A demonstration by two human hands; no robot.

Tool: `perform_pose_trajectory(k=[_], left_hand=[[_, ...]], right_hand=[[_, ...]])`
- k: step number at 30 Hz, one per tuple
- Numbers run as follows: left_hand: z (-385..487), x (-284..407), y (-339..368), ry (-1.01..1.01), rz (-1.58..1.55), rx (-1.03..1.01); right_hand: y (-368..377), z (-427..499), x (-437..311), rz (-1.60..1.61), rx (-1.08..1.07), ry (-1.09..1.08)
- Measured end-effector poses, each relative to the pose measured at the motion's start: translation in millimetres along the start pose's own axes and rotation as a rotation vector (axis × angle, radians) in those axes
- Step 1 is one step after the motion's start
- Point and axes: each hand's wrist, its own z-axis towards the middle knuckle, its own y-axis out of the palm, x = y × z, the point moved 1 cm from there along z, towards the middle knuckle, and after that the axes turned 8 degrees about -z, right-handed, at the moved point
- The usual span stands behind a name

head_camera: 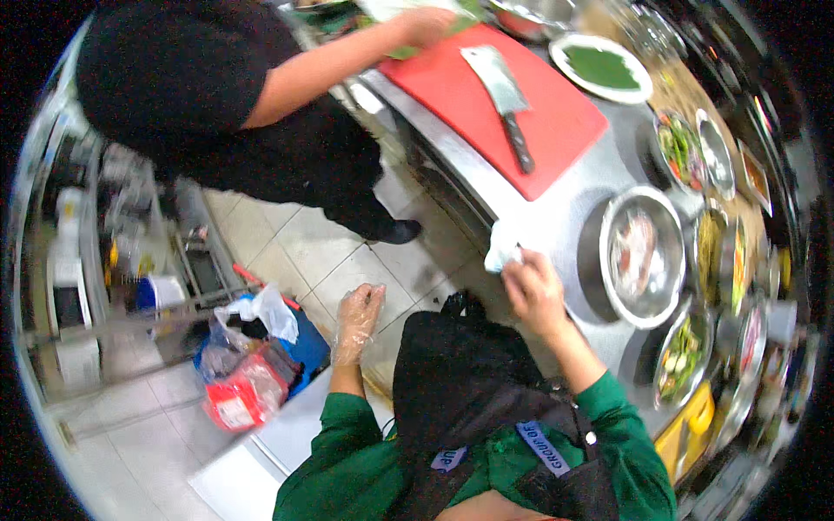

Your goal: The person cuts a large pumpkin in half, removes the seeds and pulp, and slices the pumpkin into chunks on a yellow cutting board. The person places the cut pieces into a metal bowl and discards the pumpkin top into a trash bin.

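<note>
My left hand, in a clear plastic glove, is over the tiled floor, left of my black apron. Its fingers are curled in, and I see nothing in them. My right hand looks bare and grips a crumpled white cloth or plastic piece at the edge of the steel table. A steel bowl stands to its right, with pale pinkish raw meat inside. Beyond my right hand lies a red cutting board, bearing a cleaver with a dark handle.
A co-worker in black stands at the table's far left, a hand over the board near green leaves. A plate of green food and several bowls of cut vegetables line the right. Bags and a blue bin stand left.
</note>
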Motion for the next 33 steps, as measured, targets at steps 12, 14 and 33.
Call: perform_pose_trajectory(k=[12,14,33], left_hand=[[-172.0,-94.2,-83.5,-0.357,0.022,0.535],[-185.9,-127.0,-92.1,-0.358,0.043,0.654],[-59.5,-252.7,-306.6,-0.477,-0.353,0.774]], right_hand=[[121.2,28.5,-131.3,0.517,-0.484,-0.410],[153.7,40.5,-166.5,0.515,-0.542,-0.520],[441.9,276.0,-491.3,0.500,-0.375,-0.609]])
